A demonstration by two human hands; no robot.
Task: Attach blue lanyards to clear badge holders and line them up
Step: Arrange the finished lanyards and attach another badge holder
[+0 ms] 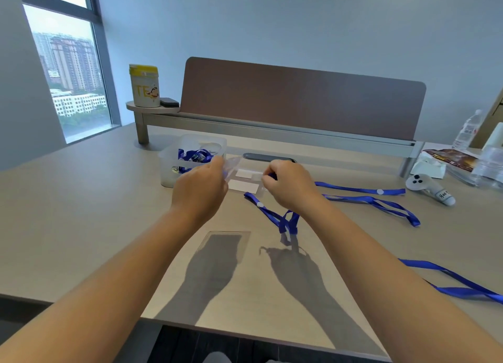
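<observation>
Left hand raised above mid-surface, fingers curled round a clear badge holder with white inserts. Right hand just beside it, fingertips pinching the end of a blue lanyard at the holder's edge; strap hanging down in a loop. Second clear holder flat nearer the front edge. Two more lanyards toward the right edge, another at the front right. Clear bin of lanyards toward the back.
</observation>
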